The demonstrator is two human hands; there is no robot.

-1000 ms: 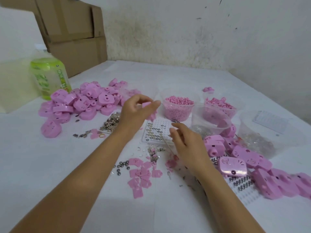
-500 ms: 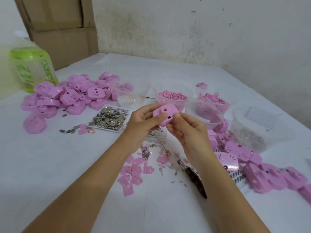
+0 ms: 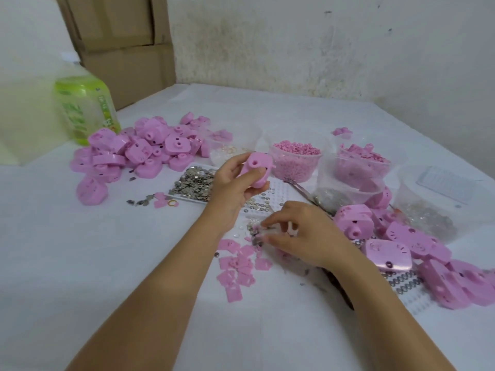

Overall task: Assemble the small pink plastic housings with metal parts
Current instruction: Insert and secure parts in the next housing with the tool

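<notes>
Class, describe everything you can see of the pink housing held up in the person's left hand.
The pink housing is a small, rounded, smooth block of what looks like glossy moulded plastic, with a raised round boss and a dark hole on its upturned face. It is tilted and held off the white table by the left hand alone, thumb across its near edge, fingers curled beneath. Its underside is hidden, and whether any metal parts are fitted cannot be told.

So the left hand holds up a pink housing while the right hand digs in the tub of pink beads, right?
No. The left hand does hold up the pink housing, but the head view shows the right hand at a heap of metal bits on the table, not in the tub.
</notes>
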